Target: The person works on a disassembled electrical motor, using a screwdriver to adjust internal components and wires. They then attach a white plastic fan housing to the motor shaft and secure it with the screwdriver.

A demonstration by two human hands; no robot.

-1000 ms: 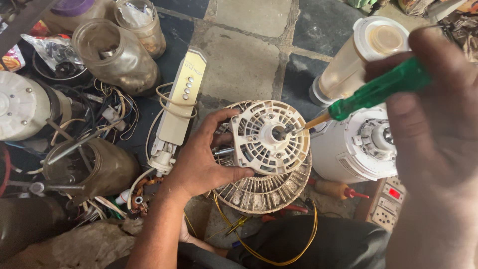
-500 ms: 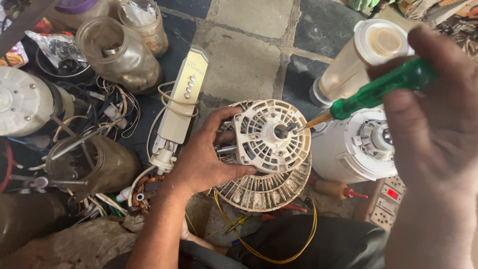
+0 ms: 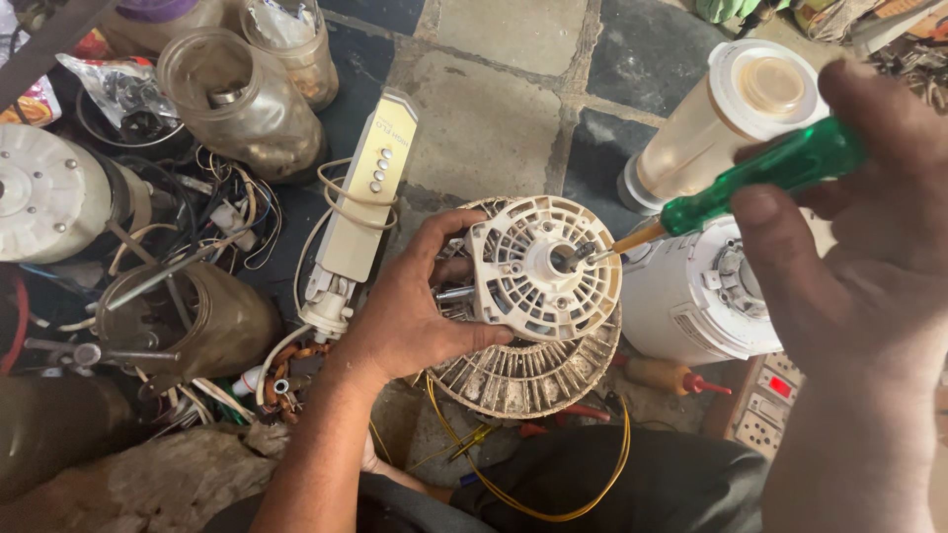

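Motor housing [image 3: 538, 266], white and vented, sits over the person's lap, left hand [image 3: 415, 316] grip clamped round its edge. Right hand [image 3: 859, 257] grip pinching green screwdriver [image 3: 760, 188], tip at the hub. Risk: tip slips off, housing twists in hand.

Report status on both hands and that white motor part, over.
Left hand grips white slotted motor cover by its side. Right hand holds green screwdriver, tip at cover's centre hub. Yellow wire loops beneath; nothing blocks the tip.
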